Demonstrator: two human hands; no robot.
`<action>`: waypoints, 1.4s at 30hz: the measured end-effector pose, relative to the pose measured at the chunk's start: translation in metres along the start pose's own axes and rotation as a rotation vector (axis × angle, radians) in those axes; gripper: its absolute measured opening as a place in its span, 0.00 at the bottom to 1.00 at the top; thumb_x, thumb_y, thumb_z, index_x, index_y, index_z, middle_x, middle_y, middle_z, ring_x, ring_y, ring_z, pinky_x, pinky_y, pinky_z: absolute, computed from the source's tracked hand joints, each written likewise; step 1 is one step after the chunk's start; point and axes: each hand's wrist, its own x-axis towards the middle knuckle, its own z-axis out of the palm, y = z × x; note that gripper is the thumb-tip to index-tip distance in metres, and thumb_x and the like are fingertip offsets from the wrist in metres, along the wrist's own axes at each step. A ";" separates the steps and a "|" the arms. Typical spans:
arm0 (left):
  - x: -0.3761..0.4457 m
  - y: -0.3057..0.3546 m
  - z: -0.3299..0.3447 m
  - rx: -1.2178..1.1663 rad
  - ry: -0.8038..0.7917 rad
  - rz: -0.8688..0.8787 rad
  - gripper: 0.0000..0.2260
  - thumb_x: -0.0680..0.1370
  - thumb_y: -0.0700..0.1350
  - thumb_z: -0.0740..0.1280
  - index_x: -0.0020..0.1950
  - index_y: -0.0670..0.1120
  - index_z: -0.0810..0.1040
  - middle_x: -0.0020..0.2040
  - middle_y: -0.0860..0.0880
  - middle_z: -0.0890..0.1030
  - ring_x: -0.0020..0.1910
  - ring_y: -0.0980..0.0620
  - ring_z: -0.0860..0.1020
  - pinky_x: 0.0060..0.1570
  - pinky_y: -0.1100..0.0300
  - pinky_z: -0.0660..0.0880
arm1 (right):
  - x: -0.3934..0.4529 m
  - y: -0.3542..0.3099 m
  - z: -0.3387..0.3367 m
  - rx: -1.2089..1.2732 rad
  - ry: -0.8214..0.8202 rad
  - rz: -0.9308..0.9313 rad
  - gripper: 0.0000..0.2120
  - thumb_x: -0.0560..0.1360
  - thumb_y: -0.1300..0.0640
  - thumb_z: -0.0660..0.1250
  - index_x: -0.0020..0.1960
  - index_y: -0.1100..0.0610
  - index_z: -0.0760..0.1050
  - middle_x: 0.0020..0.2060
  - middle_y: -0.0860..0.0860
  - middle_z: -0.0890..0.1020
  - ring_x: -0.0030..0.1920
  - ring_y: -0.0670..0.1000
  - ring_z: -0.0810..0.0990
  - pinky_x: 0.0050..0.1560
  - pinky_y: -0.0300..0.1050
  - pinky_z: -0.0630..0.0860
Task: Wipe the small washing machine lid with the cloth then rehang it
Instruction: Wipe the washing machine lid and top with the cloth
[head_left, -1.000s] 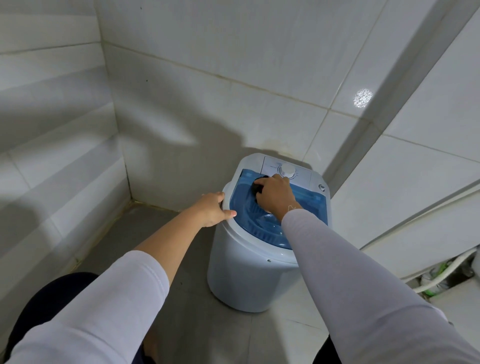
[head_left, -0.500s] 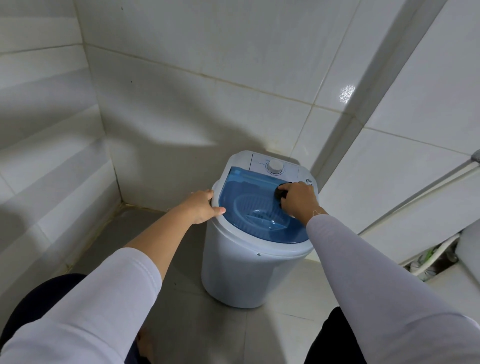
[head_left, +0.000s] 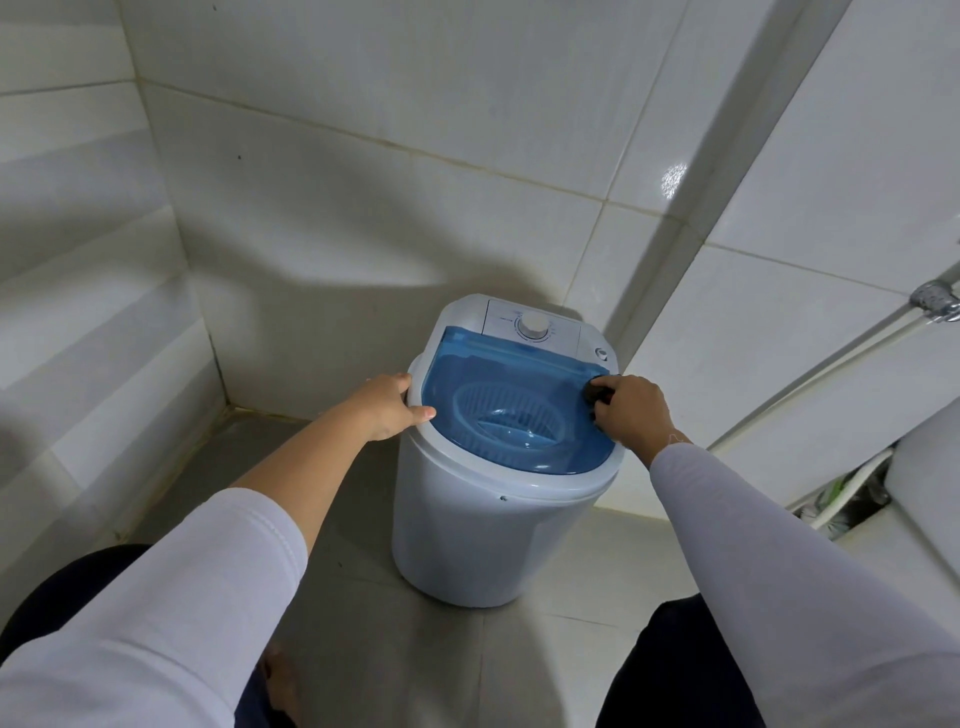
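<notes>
A small white washing machine (head_left: 467, 530) stands on the floor in a tiled corner. Its clear blue lid (head_left: 498, 374) is closed, with the ribbed tub showing through. My right hand (head_left: 631, 410) presses a small dark cloth (head_left: 596, 391) on the lid's far right edge; most of the cloth is hidden under my fingers. My left hand (head_left: 387, 402) grips the machine's white rim on the left side, thumb lying on top. A white dial (head_left: 534, 326) sits on the control panel behind the lid.
White tiled walls close in on the left and behind. At right runs a metal pipe (head_left: 831, 353) with a chrome fitting (head_left: 935, 299). A white fixture (head_left: 924, 499) and hoses lie at the lower right. Grey floor tiles lie in front, with my knees at the bottom.
My right hand has slid the cloth across the lid from the middle left to the far right edge. The left hand has stayed on the rim.
</notes>
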 end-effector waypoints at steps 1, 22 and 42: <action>0.000 0.000 0.000 0.001 0.002 0.001 0.28 0.80 0.50 0.63 0.77 0.44 0.57 0.76 0.44 0.64 0.73 0.43 0.65 0.69 0.53 0.64 | -0.002 0.003 -0.001 0.033 0.003 0.018 0.16 0.74 0.64 0.59 0.58 0.54 0.79 0.55 0.57 0.83 0.55 0.60 0.78 0.63 0.54 0.73; 0.010 -0.023 0.012 -0.151 -0.059 -0.044 0.45 0.70 0.58 0.73 0.78 0.48 0.50 0.78 0.47 0.57 0.76 0.46 0.59 0.71 0.52 0.62 | 0.006 -0.160 0.004 0.095 -0.090 -0.364 0.15 0.76 0.59 0.61 0.62 0.50 0.76 0.61 0.59 0.71 0.59 0.62 0.73 0.62 0.50 0.71; 0.023 -0.031 0.020 -0.110 -0.030 0.017 0.45 0.68 0.59 0.73 0.77 0.49 0.54 0.77 0.47 0.60 0.77 0.43 0.55 0.73 0.44 0.60 | -0.009 -0.140 0.026 -0.045 -0.099 -0.297 0.18 0.77 0.59 0.61 0.66 0.50 0.73 0.62 0.56 0.72 0.64 0.59 0.68 0.61 0.50 0.72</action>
